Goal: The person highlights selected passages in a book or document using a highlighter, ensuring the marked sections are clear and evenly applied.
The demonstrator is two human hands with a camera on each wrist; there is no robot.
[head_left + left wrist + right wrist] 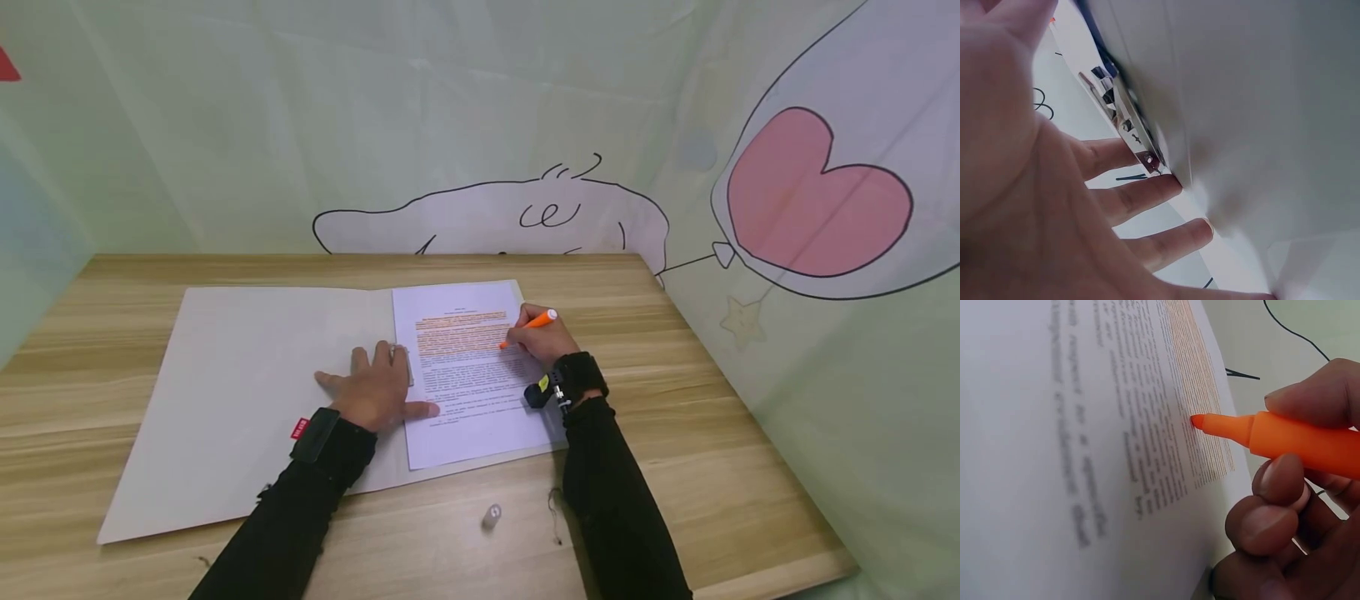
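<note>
Pinched in my right hand (546, 337) is an orange highlighter (1297, 439), its tip right at a line of print. The white printed sheet (480, 433) lies on the right side of an opened white folder (247, 375). Orange marking covers the upper lines of text, and the lower lines are plain black. My left hand (375, 392) rests with spread fingers across the folder's middle, its thumb on the sheet's left edge. Under those fingers sits a metal clip (1129, 125), partly hidden in the head view.
On the wooden table (637, 317), a small greyish cap (491, 517) stands near the front, between the forearms. A red tag (300, 428) shows beside the left wristband. Behind and to the right hangs a pale curtain (450, 108) with cartoon drawings.
</note>
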